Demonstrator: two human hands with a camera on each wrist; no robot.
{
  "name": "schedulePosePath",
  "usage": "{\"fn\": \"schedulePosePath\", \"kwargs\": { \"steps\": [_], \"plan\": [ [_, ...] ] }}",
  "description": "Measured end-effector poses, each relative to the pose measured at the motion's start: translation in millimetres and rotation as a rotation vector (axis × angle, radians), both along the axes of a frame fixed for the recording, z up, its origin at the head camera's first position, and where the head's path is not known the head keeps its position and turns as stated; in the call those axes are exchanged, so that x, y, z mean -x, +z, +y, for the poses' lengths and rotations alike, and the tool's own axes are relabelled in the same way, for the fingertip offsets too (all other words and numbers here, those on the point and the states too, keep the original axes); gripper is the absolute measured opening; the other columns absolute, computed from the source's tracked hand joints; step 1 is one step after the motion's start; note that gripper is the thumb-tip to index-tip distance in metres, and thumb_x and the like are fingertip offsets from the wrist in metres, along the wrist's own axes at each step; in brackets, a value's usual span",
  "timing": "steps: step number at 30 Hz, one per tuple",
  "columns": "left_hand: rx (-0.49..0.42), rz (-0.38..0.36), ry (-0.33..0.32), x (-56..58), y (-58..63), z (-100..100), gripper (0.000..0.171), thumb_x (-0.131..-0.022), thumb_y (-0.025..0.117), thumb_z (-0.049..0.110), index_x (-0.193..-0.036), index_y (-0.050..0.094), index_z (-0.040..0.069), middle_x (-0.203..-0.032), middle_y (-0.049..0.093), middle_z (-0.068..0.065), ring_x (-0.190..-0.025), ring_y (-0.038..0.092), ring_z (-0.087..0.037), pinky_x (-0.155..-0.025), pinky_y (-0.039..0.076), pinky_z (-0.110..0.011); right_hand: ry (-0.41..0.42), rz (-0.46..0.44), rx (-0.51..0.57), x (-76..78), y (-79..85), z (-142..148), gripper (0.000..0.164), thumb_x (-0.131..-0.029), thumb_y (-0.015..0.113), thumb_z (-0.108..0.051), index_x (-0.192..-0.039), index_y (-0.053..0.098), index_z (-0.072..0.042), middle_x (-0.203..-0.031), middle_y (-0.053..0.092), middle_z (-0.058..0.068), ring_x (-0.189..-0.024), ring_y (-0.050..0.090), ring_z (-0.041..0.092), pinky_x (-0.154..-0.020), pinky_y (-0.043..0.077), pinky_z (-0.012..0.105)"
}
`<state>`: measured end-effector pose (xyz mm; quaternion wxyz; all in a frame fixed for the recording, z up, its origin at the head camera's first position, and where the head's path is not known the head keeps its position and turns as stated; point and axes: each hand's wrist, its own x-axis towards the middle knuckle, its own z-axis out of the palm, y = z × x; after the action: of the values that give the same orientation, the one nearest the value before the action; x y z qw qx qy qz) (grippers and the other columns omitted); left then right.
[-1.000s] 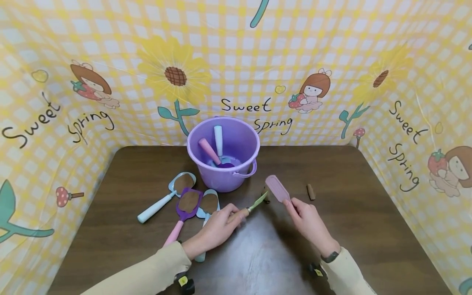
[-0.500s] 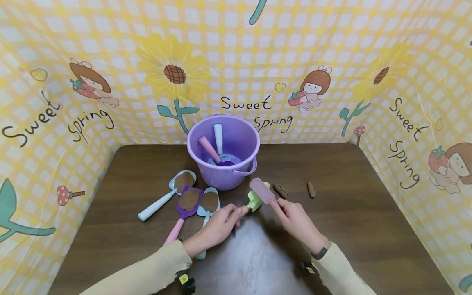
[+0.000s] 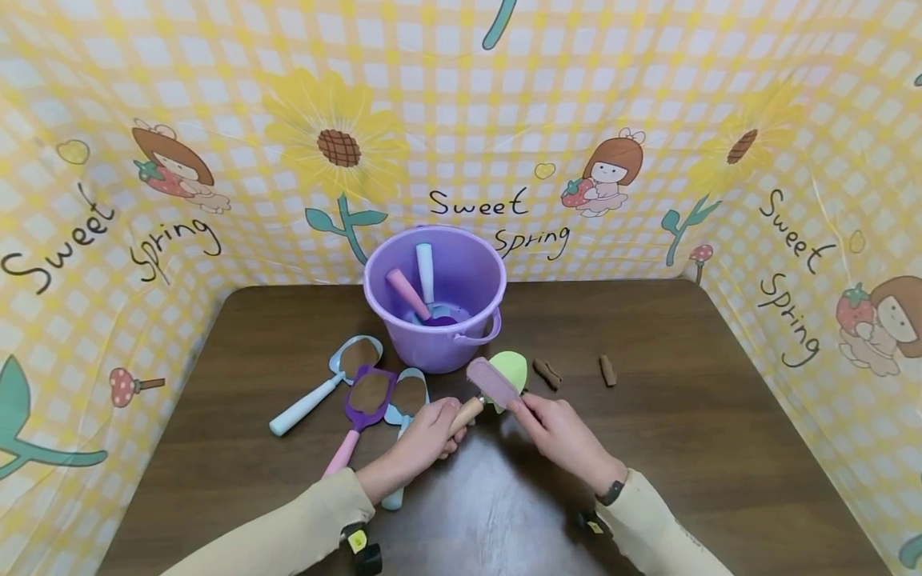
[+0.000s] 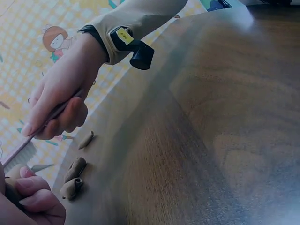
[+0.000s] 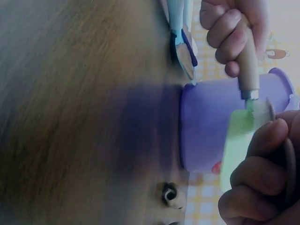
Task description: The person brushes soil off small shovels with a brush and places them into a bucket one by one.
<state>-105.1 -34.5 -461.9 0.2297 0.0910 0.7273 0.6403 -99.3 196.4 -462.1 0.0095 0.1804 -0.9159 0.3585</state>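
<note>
The left hand (image 3: pixel 425 432) curls its fingers round the wooden handle of a green trowel (image 3: pixel 513 369); the right hand (image 3: pixel 567 438) pinches a pink brush (image 3: pixel 493 382) across its blade. The wrist views show bristles (image 5: pixel 261 115) hidden from the head camera. Beyond, only the head view shows two handles (image 3: pixel 408 296) leaning inside the purple bucket (image 3: pixel 441 350).

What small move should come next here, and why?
Probably a short stroke of the pink brush along the green trowel: the right hand holds the brush across its blade, while the left hand grips its wooden handle.
</note>
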Motion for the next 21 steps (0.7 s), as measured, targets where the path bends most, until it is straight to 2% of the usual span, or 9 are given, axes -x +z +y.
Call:
{"fn": "schedulePosePath", "kwargs": {
  "steps": [4, 8, 10, 12, 17, 19, 21],
  "plan": [
    [-0.033, -0.020, 0.001, 0.9, -1.0, -0.1, 0.040, -0.104, 0.026, 0.024, -0.100, 0.053, -0.006, -0.068, 0.050, -0.006, -0.049, 0.043, -0.009, -0.045, 0.037, -0.021, -0.075, 0.031, -0.037, 3.6, -3.1, 5.2, 0.039, -0.098, 0.042, -0.043, -0.073, 0.054, -0.016, -0.053, 0.033, -0.013, -0.044, 0.033, 0.002, -0.043, 0.030, 0.021],
    [-0.037, -0.018, 0.006, 1.9, -2.6, -0.2, 0.041, -0.103, 0.026, 0.024, -0.101, 0.053, -0.008, -0.068, 0.049, -0.007, -0.048, 0.042, -0.009, -0.045, 0.036, -0.021, -0.192, 0.001, -0.049, 6.6, -2.3, 10.8, 0.042, -0.098, 0.041, -0.044, -0.067, 0.046, -0.017, -0.053, 0.034, -0.009, -0.045, 0.034, 0.006, -0.045, 0.031, 0.023],
    [-0.020, -0.013, 0.007, 1.9, -3.5, -0.7, 0.042, -0.103, 0.026, 0.024, -0.101, 0.053, -0.008, -0.069, 0.050, -0.008, -0.049, 0.043, -0.009, -0.045, 0.037, -0.021, -0.224, -0.004, -0.036, 7.0, -1.3, 12.3, 0.041, -0.098, 0.043, -0.042, -0.066, 0.046, -0.017, -0.053, 0.034, -0.008, -0.045, 0.034, 0.007, -0.045, 0.030, 0.024],
    [0.001, -0.005, 0.001, 1.7, -3.9, -1.1, 0.041, -0.103, 0.026, 0.025, -0.100, 0.054, -0.006, -0.070, 0.051, -0.010, -0.049, 0.043, -0.009, -0.045, 0.037, -0.021, -0.204, -0.002, -0.026, 6.4, -0.9, 12.3, 0.039, -0.098, 0.044, -0.041, -0.067, 0.047, -0.017, -0.053, 0.034, -0.008, -0.045, 0.034, 0.007, -0.045, 0.030, 0.023],
    [0.028, 0.005, -0.014, 1.4, -6.1, 0.0, 0.040, -0.103, 0.026, 0.023, -0.099, 0.055, -0.004, -0.070, 0.052, -0.013, -0.050, 0.044, -0.011, -0.045, 0.038, -0.024, -0.030, -0.012, -0.026, 3.8, 0.1, 7.0, 0.035, -0.098, 0.043, -0.040, -0.075, 0.054, -0.017, -0.055, 0.033, -0.013, -0.045, 0.033, 0.001, -0.043, 0.030, 0.020],
    [0.030, 0.009, -0.014, 1.3, -6.8, 0.7, 0.040, -0.103, 0.026, 0.021, -0.099, 0.055, -0.005, -0.070, 0.052, -0.014, -0.050, 0.045, -0.012, -0.045, 0.039, -0.025, -0.023, -0.004, -0.047, 3.7, -0.6, 6.4, 0.035, -0.099, 0.042, -0.039, -0.075, 0.054, -0.017, -0.054, 0.033, -0.013, -0.045, 0.033, 0.001, -0.044, 0.031, 0.020],
    [0.032, 0.019, -0.013, 1.2, -6.1, 1.1, 0.039, -0.103, 0.025, 0.018, -0.098, 0.055, -0.007, -0.070, 0.052, -0.016, -0.049, 0.045, -0.013, -0.045, 0.039, -0.026, -0.067, 0.001, -0.069, 4.2, -1.4, 8.1, 0.035, -0.099, 0.042, -0.038, -0.073, 0.052, -0.017, -0.054, 0.033, -0.012, -0.045, 0.034, 0.003, -0.044, 0.032, 0.021]
  ]
}}
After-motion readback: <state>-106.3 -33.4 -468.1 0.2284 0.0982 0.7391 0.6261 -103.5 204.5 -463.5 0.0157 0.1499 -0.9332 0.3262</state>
